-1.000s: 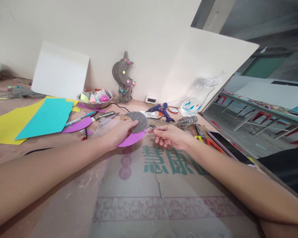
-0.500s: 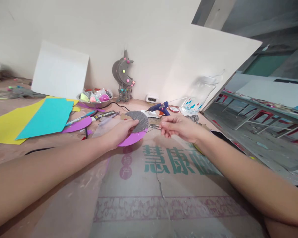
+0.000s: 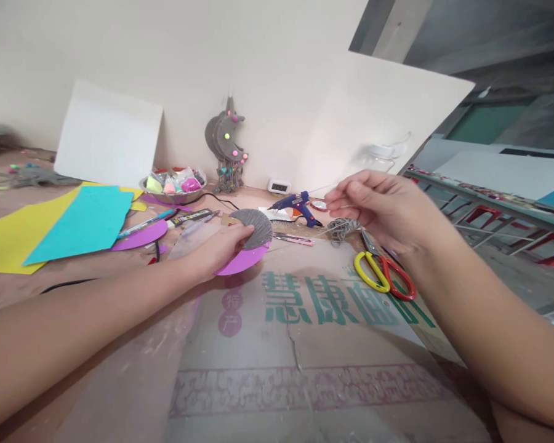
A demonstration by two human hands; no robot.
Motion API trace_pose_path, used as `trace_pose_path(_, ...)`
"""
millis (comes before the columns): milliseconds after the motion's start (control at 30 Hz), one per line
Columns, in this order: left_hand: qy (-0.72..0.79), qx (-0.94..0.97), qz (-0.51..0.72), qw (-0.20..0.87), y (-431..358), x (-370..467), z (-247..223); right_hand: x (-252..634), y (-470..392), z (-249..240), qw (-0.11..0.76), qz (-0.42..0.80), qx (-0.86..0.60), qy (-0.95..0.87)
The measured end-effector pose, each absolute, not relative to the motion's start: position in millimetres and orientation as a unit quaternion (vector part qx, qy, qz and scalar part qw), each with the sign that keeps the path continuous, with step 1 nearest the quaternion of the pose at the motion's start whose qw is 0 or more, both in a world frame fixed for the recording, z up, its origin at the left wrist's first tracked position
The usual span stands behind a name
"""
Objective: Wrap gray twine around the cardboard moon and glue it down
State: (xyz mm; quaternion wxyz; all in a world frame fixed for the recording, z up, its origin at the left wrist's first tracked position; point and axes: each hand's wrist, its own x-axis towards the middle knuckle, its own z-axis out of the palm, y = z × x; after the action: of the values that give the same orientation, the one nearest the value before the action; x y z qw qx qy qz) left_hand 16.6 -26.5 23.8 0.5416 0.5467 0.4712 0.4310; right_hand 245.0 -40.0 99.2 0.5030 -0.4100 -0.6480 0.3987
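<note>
My left hand (image 3: 228,245) is closed on a purple crescent cutout (image 3: 243,261), partly wrapped in grey yarn (image 3: 257,229). Its thumb presses on the wound part, and the lower purple part is bare. To the right and higher, my right hand (image 3: 373,203) is raised with its fingers pinched on a thin grey strand. Below that hand lie a tangled ball of grey yarn (image 3: 343,230) and scissors (image 3: 377,271) with one yellow and one red handle. Small pink thread snips (image 3: 293,239) rest between the two hands.
Behind stand a blue glue gun (image 3: 298,204), a small digital clock (image 3: 279,186) and a glass jar (image 3: 376,157). A grey moon ornament (image 3: 228,147) leans on the wall. At left are a bowl of clay packs (image 3: 174,195), blue sheet (image 3: 80,224) and yellow sheet (image 3: 23,231).
My right hand has moved up and right, away from the crescent, drawing the strand out. The scissors and yarn ball now show more fully. My left hand still holds the crescent.
</note>
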Motion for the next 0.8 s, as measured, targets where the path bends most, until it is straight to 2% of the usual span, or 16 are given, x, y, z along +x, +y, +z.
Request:
trace_pose_path(67,0.451,0.573,0.418,0.542,-20,15,17,237,-40,90,0.471,0.420,-0.430,-0.645)
trace_pose_path(167,0.461,0.599,0.454,0.471,-14,14,9,226,-41,79,0.417,0.432,-0.443,-0.666)
trace_pose_path(400,0.478,0.642,0.432,0.416,-17,14,13,226,-40,72,0.333,0.382,-0.446,-0.738)
trace_pose_path(600,0.490,0.651,0.423,0.395,-18,14,16,224,-41,71,0.303,0.450,-0.428,-0.723)
trace_pose_path(800,0.496,0.650,0.402,0.413,-21,15,22,221,-44,74,0.299,0.449,-0.424,-0.727)
